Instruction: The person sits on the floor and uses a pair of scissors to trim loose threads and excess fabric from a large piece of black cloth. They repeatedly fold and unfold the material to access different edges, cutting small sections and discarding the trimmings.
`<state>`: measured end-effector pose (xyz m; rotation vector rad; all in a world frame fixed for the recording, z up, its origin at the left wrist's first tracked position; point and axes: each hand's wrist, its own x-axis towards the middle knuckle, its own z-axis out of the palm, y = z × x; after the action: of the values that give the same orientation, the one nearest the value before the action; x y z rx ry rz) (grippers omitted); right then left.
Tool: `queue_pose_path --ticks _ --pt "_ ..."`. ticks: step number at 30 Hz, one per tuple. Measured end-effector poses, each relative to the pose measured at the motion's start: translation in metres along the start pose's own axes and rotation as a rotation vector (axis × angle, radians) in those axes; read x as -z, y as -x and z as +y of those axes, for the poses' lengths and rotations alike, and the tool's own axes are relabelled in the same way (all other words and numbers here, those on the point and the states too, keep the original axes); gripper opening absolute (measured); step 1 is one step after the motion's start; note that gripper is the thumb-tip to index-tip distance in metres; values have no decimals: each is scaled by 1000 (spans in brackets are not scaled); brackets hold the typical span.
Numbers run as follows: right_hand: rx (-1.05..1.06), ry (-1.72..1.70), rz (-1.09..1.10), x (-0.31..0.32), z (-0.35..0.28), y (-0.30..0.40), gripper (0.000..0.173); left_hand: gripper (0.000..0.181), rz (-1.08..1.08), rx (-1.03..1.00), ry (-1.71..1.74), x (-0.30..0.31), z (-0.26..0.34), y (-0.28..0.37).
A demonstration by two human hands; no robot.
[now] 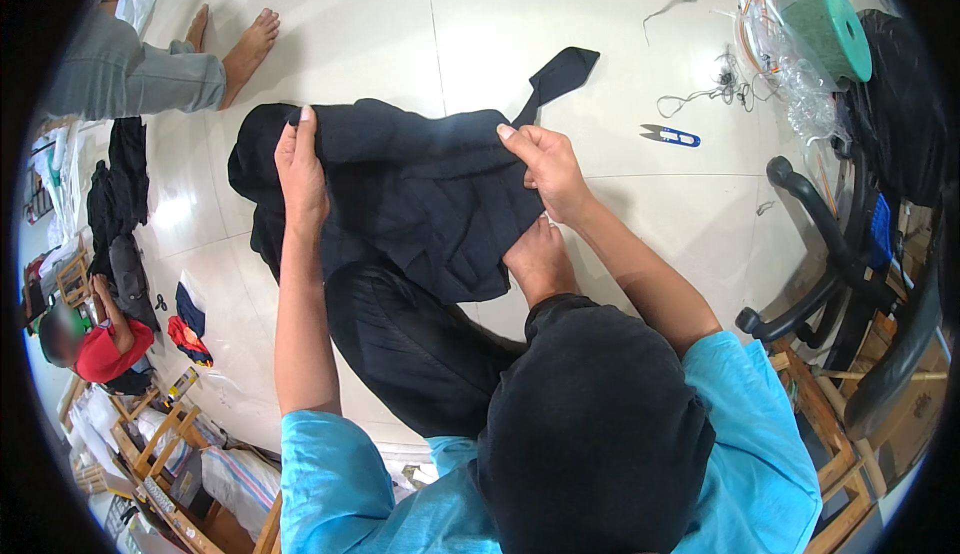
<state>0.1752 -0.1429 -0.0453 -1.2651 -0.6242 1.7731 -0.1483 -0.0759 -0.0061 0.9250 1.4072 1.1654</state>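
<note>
A piece of black fabric (pixel 427 179), perhaps a garment, is spread over my bent leg and the tiled floor. My left hand (pixel 302 168) pinches its upper edge on the left, thumb uppermost. My right hand (pixel 546 168) grips the same edge farther right, above my bare foot (pixel 541 258). The edge runs between both hands, and folds hang below it. From the far right corner a narrow black strip (pixel 566 74) with a pointed end lies out on the floor. Blue-handled thread snips (pixel 671 135) rest on the floor to the right of my right hand.
Loose thread (pixel 724 89), a green spool (pixel 829 33) and a black chair base (pixel 817 246) are at the right. A standing person's bare foot (pixel 251 55) is at the upper left. Another person in red (pixel 112 348) sits far left, near dark cloth (pixel 127 171) and small scissors (pixel 160 302).
</note>
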Motion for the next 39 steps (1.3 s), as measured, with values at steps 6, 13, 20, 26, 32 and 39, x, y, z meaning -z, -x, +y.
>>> queue_pose_path --ticks 6,13,20,26,32,39 --pt "7 -52 72 -15 -2 16 53 31 360 82 113 -16 6 -11" --pt "0 -86 86 -18 -2 30 48 35 353 192 95 1 14 -19" --pt "34 -36 10 -13 -7 36 51 31 323 133 43 13 27 -28" --pt "406 438 7 -3 1 51 54 34 333 188 64 23 44 -42" --pt "735 660 17 27 23 61 48 38 233 192 33 40 60 -66" --pt "737 834 70 73 46 91 45 30 143 117 -58 34 77 -77"
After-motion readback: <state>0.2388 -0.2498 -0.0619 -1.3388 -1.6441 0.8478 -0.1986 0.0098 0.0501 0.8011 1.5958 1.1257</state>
